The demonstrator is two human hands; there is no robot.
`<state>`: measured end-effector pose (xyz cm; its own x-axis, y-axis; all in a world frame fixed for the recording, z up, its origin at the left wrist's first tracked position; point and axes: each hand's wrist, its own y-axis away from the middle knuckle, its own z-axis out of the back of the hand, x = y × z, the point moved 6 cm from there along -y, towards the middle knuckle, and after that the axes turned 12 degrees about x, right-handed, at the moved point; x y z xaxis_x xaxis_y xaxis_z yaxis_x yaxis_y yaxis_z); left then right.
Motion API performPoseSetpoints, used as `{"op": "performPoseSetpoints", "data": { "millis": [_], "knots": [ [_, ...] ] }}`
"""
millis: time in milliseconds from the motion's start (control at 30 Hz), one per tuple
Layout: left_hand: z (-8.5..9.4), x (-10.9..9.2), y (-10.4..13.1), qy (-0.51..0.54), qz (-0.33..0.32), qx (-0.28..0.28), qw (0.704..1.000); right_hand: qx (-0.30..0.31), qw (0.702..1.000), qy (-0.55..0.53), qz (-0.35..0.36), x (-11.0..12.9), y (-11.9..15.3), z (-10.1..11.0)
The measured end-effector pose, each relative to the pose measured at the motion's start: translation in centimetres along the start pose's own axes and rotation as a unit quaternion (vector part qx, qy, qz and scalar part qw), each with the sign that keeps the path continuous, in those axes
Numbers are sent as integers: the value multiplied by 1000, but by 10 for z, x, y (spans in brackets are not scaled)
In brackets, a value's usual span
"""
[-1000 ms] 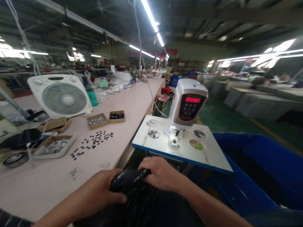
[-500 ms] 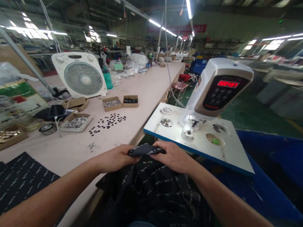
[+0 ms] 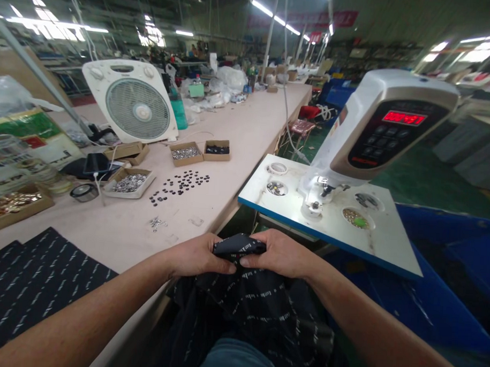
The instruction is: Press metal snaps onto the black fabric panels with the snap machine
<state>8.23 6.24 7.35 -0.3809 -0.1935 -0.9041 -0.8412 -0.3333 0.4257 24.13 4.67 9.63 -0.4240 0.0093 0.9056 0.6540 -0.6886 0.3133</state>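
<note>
Black fabric with small white lettering (image 3: 260,307) hangs over the lap, its upper edge folded and pinched between both hands. My left hand (image 3: 200,255) grips the fold from the left, thumb across its near side. From the right, my right hand (image 3: 280,254) grips the same fold, and the two thumb tips nearly meet. Beyond the hands, to the right, stands a white machine (image 3: 392,124) with a red lit display, over a white board (image 3: 280,206) with a blue edge. More printed black fabric (image 3: 44,283) lies on the table at the left.
On the pink table (image 3: 247,130) are a white fan (image 3: 139,107), boxes of small metal parts (image 3: 128,183), (image 3: 186,153), a box of black parts (image 3: 216,150), and scattered black pieces (image 3: 180,185). Blue sheeting (image 3: 439,254) lies at the right.
The view has shifted, so the machine looks larger and farther right. Both thumbs have moved inward along the fold, closer together. The fabric below hangs differently, and more of the lap shows.
</note>
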Motion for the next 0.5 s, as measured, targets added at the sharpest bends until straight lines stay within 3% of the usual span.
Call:
{"op": "performPoseSetpoints", "data": {
  "millis": [233,500],
  "knots": [
    [0,22,5,160,-14,-2,987,13,994,-105,-2,-9,-16,-11],
    [-3,44,7,271,-29,-52,961,6,997,-52,-53,-16,-32,-7]
  ]
}}
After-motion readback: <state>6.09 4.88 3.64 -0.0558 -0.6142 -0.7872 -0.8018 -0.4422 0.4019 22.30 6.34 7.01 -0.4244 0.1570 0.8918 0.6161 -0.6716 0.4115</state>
